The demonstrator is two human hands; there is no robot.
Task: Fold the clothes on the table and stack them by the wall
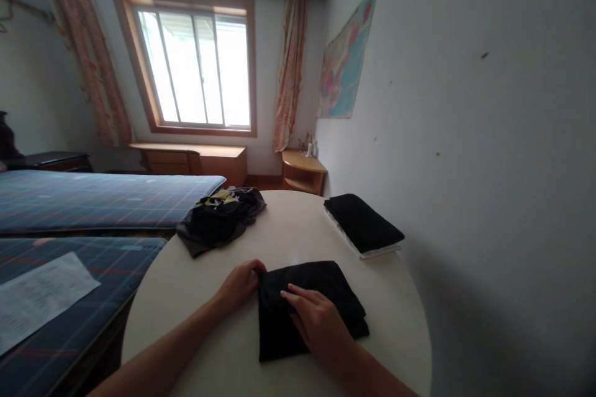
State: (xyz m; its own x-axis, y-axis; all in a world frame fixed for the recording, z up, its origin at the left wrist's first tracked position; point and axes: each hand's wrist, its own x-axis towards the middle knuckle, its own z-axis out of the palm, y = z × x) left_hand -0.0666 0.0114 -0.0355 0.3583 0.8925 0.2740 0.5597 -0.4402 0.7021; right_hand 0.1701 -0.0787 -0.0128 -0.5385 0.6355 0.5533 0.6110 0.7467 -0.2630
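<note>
Here we are over the round white table (pixel 223 347), and a folded black fabric garment (pixel 326 288) lies flat at its near middle, right under both hands. The left hand (pixel 239 285) sits at the garment's left edge, fingers curled in narrow at the upper left corner, seemingly pinching the cloth there, though whether the edge is actually caught between them I cannot tell. The right hand (pixel 316 319) lies palm-down on top of the fabric, fingers fairly flat and slightly spread, pressing rather than gripping. To do this well, I'd judge the flat hand should anchor the layers while the other works along the edge, keeping the corners square and smoothing any ridge toward the open side. Light, even pressure suits thin cloth like this; a hard tug would likely skew the fold. Farther back on the left lies a crumpled dark heap of clothing with a yellow-patterned piece (pixel 218 220), well apart, and near the wall on the right sits a neat stack of a folded black cloth over a white one (pixel 363 223).
</note>
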